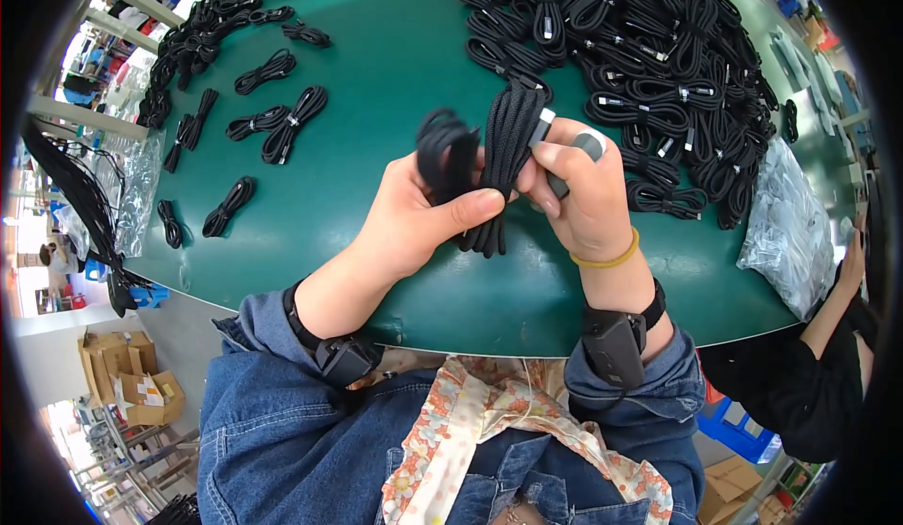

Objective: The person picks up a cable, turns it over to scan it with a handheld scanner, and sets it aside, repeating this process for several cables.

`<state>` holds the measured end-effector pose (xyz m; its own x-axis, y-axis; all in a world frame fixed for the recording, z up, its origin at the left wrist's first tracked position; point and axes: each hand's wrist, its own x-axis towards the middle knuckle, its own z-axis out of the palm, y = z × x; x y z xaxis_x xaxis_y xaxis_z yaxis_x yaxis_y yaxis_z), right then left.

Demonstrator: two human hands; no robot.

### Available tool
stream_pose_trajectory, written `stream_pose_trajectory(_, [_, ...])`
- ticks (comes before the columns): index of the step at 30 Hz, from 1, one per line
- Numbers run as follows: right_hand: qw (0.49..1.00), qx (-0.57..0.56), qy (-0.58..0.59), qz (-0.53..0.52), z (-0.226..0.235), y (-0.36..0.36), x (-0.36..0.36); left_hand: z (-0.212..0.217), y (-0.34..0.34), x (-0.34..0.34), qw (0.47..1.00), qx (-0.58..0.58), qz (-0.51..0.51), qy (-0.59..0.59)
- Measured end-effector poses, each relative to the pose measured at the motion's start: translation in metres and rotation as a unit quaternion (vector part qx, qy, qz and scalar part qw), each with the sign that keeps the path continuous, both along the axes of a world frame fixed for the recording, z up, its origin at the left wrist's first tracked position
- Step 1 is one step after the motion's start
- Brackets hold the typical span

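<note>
In front of me, over the green table, my left hand is closed round a coiled black braided cable, its thumb pressed across the strands. The coil stands upright in the grip, and its left loops are smeared by motion. On the coil's right side, my right hand pinches a dark grey cable connector with a light metal tip. A grey band wraps one of that hand's fingers. Where the connector's lead joins the coil is hidden by the fingers.
A large heap of coiled black cables covers the table's far right. Several single coils lie at left, below another pile. Loose black cables hang beyond the left edge. A clear plastic bag lies at right, near another person's arm.
</note>
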<state>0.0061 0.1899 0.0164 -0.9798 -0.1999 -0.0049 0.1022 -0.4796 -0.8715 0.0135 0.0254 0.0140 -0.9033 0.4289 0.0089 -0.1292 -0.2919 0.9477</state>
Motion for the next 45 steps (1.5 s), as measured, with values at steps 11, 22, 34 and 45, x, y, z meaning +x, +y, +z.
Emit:
stream_pose_trajectory(11, [1.0,-0.017,0.005,0.0,0.004,-0.004,0.0,0.002,0.001,0.0,0.992,0.095,-0.039,-0.071])
stream_pose_trajectory(22, [0.972,0.113,0.17,-0.114,-0.005,-0.013,0.003,0.008,0.002,-0.001,0.959,0.201,0.043,-0.197])
stream_pose_trajectory(34, [0.994,0.07,-0.015,0.077,0.001,-0.003,0.004,0.007,0.0,-0.004,0.953,0.245,0.117,-0.132])
stream_pose_trajectory(45, [0.979,-0.099,-0.026,0.179,-0.001,-0.007,-0.001,-0.001,-0.006,-0.008,0.963,0.248,0.046,-0.095])
